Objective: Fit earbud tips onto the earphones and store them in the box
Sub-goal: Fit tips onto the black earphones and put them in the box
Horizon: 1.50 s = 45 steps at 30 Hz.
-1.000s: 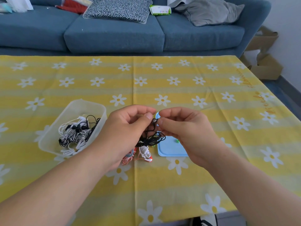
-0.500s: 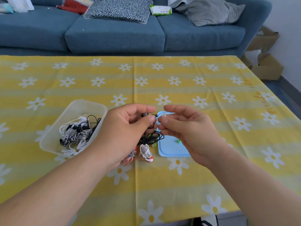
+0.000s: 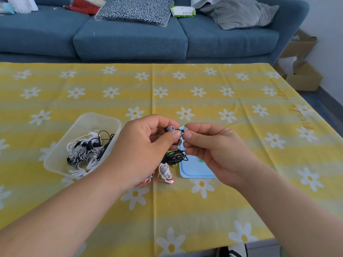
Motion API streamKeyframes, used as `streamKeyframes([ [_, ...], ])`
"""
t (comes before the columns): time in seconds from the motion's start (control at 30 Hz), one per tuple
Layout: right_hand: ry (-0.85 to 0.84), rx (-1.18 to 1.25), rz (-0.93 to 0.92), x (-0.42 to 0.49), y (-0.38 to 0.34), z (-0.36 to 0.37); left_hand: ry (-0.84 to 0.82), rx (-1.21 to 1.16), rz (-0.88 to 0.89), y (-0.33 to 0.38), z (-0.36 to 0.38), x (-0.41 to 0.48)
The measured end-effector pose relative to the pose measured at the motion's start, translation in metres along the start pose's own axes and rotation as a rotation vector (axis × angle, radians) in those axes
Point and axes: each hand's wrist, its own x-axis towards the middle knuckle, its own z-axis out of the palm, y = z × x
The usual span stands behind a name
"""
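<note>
As the left hand [image 3: 146,145] pinches a black earphone [image 3: 170,128] at centre frame, the right hand [image 3: 213,147] pinches a pale earbud tip [image 3: 185,129] just beside it, apparently mid-fitting; next, press it on squarely.

A single wide-angle view from the person's head, facing forward and tilted down across the table [image 3: 204,210] with its yellow daisy cloth; the left hand [image 3: 146,151] and right hand [image 3: 213,149] meet mid-frame, close to the lens; the table's near edge runs along the bottom; the blue sofa [image 3: 130,39] fills the top, farther off; cardboard boxes [image 3: 304,78] sit at the far right.
</note>
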Motion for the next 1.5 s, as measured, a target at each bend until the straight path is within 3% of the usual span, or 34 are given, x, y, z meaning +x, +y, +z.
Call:
streamKeyframes([
  [0.67,-0.043,0.074,0.044,-0.003,0.000,0.004,0.017,0.038,0.030,-0.002,0.001,0.000],
  [1.27,0.014,-0.068,-0.140,-0.003,0.008,0.009,0.129,0.139,0.101,-0.006,0.009,-0.001],
  [1.5,0.001,-0.020,-0.111,-0.003,0.010,0.010,0.156,0.098,0.095,-0.009,0.010,0.000],
])
